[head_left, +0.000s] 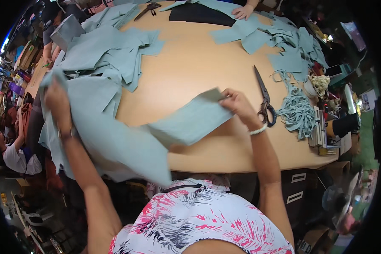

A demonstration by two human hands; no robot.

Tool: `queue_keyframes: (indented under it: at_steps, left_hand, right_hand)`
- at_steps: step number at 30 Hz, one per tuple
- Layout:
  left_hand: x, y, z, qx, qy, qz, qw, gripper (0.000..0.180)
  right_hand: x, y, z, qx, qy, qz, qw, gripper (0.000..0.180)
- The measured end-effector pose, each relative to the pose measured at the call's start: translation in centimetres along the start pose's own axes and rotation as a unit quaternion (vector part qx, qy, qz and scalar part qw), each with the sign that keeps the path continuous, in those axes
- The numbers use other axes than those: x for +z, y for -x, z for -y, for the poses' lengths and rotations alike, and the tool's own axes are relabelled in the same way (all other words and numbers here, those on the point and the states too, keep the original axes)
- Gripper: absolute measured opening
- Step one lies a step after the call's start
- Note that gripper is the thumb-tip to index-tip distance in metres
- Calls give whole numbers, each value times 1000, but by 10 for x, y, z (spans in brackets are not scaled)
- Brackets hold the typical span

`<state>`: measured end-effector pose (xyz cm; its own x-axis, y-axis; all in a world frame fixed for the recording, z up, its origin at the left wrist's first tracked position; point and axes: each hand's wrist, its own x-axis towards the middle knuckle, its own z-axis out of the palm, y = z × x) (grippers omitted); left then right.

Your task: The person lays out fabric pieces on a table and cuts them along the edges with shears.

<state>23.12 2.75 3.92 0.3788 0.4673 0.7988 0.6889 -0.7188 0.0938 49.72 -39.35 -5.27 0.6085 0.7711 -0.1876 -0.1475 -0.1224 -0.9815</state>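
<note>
A pale blue-green fabric piece (131, 142) spreads between my two hands, its lower part hanging past the table's near edge and blurred by motion. At the left, my left hand (57, 103) is closed on a raised part of the fabric, its fingers smeared and partly covered. My right hand (238, 105) pinches the corner of the narrower end, lifted above the table. Large black-handled scissors (264, 97) lie just right of my right hand, blades pointing away from me.
Stacked blue-green fabric pieces (89, 53) cover the table's left side. Tangled fabric strips (298, 111) lie at the right, near books (319, 129). Across the table, another person's hand (243, 12) rests on fabric beside a black cloth (199, 13). Second scissors (147, 10) lie far off.
</note>
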Motion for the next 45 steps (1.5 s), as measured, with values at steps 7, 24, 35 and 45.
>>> queue_keyframes:
  at_steps: [7,24,35,45]
  left_hand:
    - [142,-23,-108,203,-54,108,972,53]
    - [2,180,-277,391,339,352,780,30]
    - [2,170,-275,422,349,340,765,46]
    - [3,203,-299,396,382,286,785,33]
  right_hand:
    - [50,9,-40,-12,84,-136,987,21]
    - [-50,76,-33,-4,600,-370,709,24]
    - [-27,184,-9,205,61,-120,970,15]
    - [37,251,-15,327,-31,-133,935,25]
